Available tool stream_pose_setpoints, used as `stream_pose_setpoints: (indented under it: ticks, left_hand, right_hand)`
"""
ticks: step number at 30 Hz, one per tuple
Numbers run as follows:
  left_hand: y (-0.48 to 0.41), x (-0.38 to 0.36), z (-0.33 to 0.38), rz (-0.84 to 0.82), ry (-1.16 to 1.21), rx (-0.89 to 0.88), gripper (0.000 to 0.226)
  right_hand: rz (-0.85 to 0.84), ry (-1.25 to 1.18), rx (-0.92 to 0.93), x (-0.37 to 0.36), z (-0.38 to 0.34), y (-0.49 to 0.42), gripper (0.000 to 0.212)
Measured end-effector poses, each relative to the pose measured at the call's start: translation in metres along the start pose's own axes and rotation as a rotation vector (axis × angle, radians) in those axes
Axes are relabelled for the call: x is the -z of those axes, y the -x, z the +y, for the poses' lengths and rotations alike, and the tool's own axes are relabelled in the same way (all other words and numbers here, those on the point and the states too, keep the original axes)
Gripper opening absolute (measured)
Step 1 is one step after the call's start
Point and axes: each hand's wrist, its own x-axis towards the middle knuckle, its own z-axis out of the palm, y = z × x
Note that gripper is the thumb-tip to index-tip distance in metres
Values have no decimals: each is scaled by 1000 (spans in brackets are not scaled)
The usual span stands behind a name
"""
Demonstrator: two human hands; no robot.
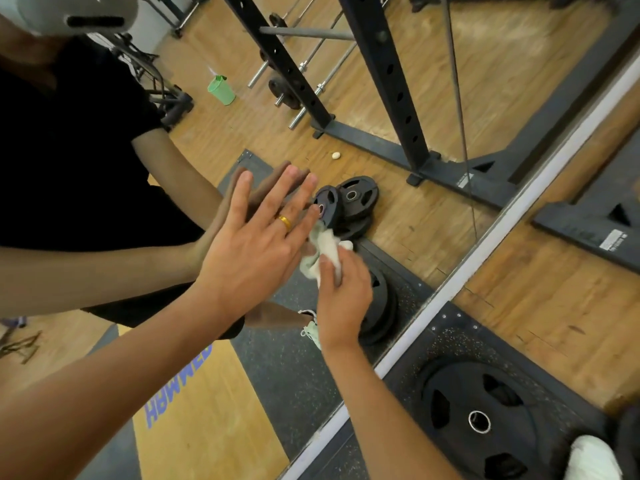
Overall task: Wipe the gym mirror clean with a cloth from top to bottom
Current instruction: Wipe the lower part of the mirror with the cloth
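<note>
Low on the mirror (433, 223), we press our left hand (254, 247) flat, fingers spread; our right hand (343, 296) grips the cloth (325, 245).

Glossy glass mirror (433, 81). Soft off-white fabric cloth (323, 251), crumpled, a bit fuzzy. Shiny gold metal ring (285, 222). Wood floor (554, 306), satin sheen, scuffed. Black rubber mat (450, 337), speckled, grainy. Matt black plate (450, 393), rubbery look, bright metal hub. Pale smooth matt edge strip (450, 292). Reflected: dark matt metal rack (388, 74), green plastic cup (221, 90), chrome bars (258, 76).
</note>
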Motion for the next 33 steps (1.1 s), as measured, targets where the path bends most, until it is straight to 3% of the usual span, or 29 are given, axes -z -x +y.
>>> stream_pose_setpoints:
  ticks: [3, 9, 12, 19, 27, 33]
  left_hand:
    - [0, -1, -1, -1, -29, -26, 57]
    - [2, -2, -3, 105, 43, -90, 48]
    - [22, 2, 4, 156, 116, -153, 48]
    - [106, 20, -33, -1, 26, -110, 57]
    - [120, 14, -47, -133, -209, -226, 70]
    - [119, 15, -43, -154, -247, -225, 71]
  right_hand:
    - [-44, 84, 64, 6, 8, 1, 27]
    - [188, -70, -105, -16, -2, 0, 22]
    - [211, -32, -92, -22, 1, 8, 27]
    - [203, 62, 14, -19, 2, 10, 32]
    - [89, 132, 105, -10, 7, 13, 31]
    - [-168, 220, 271, -4, 22, 44, 17]
